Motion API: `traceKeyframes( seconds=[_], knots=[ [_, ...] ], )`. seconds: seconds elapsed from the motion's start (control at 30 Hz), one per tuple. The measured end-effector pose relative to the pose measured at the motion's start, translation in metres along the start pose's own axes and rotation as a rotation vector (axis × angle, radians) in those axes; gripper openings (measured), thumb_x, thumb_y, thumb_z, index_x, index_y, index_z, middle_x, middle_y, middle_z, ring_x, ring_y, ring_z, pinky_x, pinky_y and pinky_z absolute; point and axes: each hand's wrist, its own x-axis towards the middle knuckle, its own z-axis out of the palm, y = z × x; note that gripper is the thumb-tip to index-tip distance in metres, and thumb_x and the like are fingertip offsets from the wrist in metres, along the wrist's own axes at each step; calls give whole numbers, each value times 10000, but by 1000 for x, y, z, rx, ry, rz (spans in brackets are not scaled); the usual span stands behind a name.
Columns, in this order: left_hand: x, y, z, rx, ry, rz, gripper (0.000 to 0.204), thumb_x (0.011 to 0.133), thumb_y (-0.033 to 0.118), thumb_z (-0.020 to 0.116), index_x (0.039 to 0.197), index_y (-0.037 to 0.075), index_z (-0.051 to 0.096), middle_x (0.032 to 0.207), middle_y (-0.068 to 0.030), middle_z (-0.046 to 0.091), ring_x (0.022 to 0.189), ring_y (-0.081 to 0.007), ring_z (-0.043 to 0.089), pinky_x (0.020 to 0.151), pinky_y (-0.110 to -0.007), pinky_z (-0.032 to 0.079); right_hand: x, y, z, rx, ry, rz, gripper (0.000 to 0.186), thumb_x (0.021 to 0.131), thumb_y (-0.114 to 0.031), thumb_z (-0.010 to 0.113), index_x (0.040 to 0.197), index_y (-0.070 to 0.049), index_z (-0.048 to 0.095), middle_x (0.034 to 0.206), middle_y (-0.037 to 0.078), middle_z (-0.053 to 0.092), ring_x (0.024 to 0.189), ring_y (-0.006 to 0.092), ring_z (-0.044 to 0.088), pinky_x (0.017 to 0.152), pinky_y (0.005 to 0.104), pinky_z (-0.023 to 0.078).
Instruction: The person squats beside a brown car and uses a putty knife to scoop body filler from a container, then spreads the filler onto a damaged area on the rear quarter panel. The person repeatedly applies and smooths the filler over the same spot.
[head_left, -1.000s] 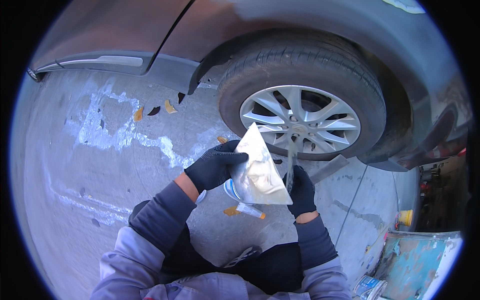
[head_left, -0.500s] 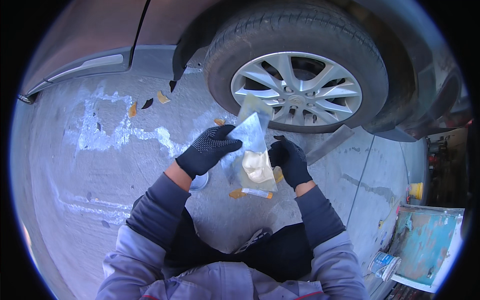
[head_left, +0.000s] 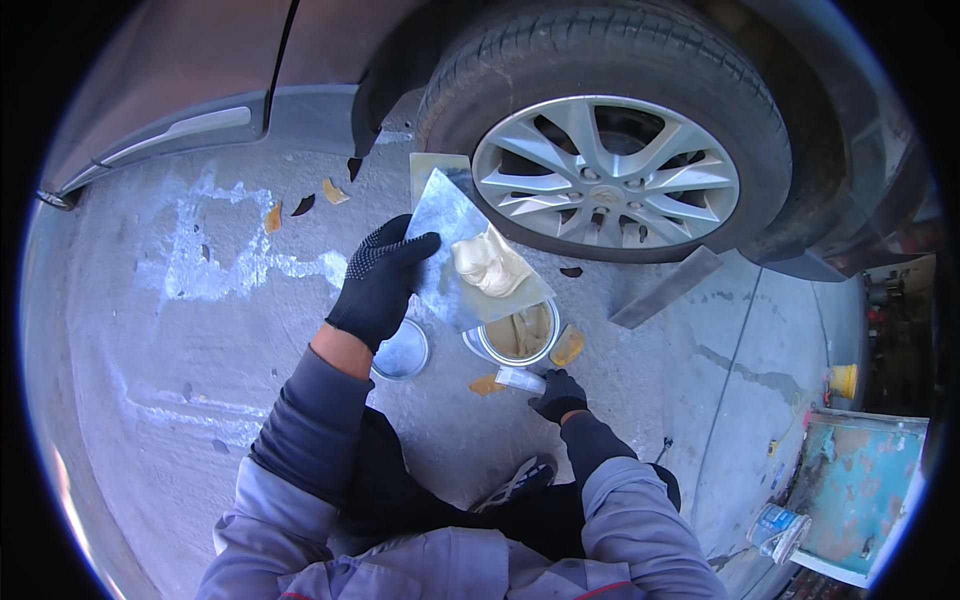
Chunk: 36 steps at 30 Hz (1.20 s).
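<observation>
Sheet (head_left: 438, 285) between left fingers (head_left: 420, 247), tube (head_left: 517, 379) at right fingers (head_left: 561, 381)

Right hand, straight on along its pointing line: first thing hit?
The tube, right at the fingertips of the right hand. The open can looks next; depth is unclear.

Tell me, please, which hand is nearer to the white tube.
Right. The right hand is at the right end of the tube, seemingly touching it. The left hand is farther away, up and to the left, holding the board.
</observation>
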Motion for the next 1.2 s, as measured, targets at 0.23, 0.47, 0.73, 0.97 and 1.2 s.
traceKeyframes(
  seconds=[0.23,0.47,0.73,0.97,1.2],
  knots=[
    [-7,5,-9,-97,32,-20,397,921,149,683,1277,-18,634,1101,-96,690,968,-195,658,864,-308,519,12,-4,-5,45,244,-127,361,856,-379,660,984,-44,696,939,200,725,880,391,699,781,510,552],
    [-21,15,-25,-123,57,-6,454,921,138,677,1326,-44,587,1162,-129,682,1033,-237,673,939,-346,531,1,-170,61,461,271,-452,384,952,-428,606,1017,-55,671,950,194,715,884,388,700,800,492,558],
    [-47,23,-65,-82,172,8,360,942,130,656,1267,-22,629,1065,-96,689,931,-181,661,839,-315,526,55,-256,80,396,252,30,342,919,-338,591,1025,-24,675,1010,227,718,941,381,717,838,504,571],
    [-44,25,-63,-221,136,24,337,955,116,639,1262,-22,630,1075,-89,684,952,-172,657,867,-296,517,39,-262,52,568,304,-80,327,861,-305,632,1016,-21,676,1018,232,725,937,431,699,847,525,554],
    [-35,25,-48,-175,53,18,387,963,115,628,1323,-24,603,1173,-109,678,1057,-215,663,956,-318,519,-10,-265,-61,646,769,-816,405,825,-170,740,1182,1,654,1123,241,688,1087,429,649,944,498,512]
  ],
)
